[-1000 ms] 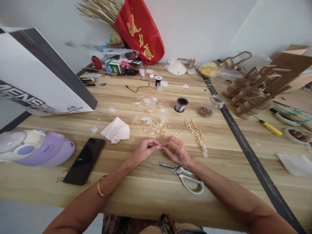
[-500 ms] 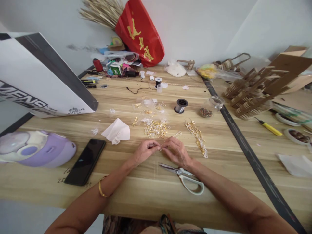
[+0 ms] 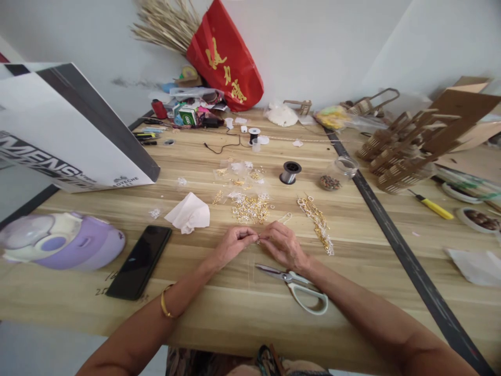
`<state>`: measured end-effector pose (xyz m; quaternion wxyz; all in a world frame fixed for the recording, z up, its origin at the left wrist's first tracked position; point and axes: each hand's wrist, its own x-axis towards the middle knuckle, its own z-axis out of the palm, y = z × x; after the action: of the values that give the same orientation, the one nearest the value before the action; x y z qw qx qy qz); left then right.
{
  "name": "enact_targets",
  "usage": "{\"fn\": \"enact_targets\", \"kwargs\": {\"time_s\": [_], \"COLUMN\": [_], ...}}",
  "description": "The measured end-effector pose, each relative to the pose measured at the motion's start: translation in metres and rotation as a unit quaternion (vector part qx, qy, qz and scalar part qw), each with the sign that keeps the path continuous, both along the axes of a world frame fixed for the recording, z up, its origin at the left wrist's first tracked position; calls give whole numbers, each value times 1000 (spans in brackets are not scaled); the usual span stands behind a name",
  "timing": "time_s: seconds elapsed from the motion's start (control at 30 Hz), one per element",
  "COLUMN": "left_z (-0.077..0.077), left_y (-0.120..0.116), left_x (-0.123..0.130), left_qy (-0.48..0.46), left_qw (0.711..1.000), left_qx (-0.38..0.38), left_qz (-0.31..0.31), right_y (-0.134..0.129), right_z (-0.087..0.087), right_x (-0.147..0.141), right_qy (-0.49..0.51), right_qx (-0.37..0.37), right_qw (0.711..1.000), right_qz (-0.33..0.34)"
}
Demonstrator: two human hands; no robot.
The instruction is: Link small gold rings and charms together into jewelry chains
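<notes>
My left hand [image 3: 235,244] and my right hand [image 3: 284,245] meet fingertip to fingertip over the wooden table [image 3: 219,313]. Both are pinched around something tiny that I cannot make out. Just beyond them lies a pile of small gold and silver beads [image 3: 250,209]. Scissors with pale handles [image 3: 309,297] rest near my right wrist, blades pointing left. Gold and silver chains [image 3: 317,224] lie to the right of my right hand. A looped piece of thin wire [image 3: 287,216] is just past my right fingers. Beyond the beads stands a spool of wire [image 3: 290,172].
On the left are a crumpled tissue [image 3: 189,213], a black phone [image 3: 139,261], a purple bottle [image 3: 66,240] and a big box [image 3: 78,130]. To the right are a jar of beads [image 3: 332,180], a yellow cutter [image 3: 434,206] and small woven baskets [image 3: 399,149].
The view has shifted slightly, so things sit a little lower and the left side a little further right. My hands remain together in nearly the same pose.
</notes>
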<state>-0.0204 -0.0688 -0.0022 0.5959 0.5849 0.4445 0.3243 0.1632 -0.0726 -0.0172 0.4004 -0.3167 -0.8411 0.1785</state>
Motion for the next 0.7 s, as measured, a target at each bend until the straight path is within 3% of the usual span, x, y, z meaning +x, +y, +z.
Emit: {"fn": "enact_targets", "kwargs": {"time_s": [0.27,0.53,0.7], "left_z": [2,-3,-1], "left_y": [-2,0,-2], "left_x": [-2,-3,-3], "left_qy": [35,50,74], "left_qw": [998,997,995], "left_qx": [54,55,68], "left_qz": [-9,14,4], "right_y": [0,-2,-7], "right_z": [0,0,5], "right_x": [0,0,2], "right_qy": [4,4,39], "right_qx": [4,-18,-62], "right_qw": [1000,1000,996], "right_qz": [-1,8,-56]}}
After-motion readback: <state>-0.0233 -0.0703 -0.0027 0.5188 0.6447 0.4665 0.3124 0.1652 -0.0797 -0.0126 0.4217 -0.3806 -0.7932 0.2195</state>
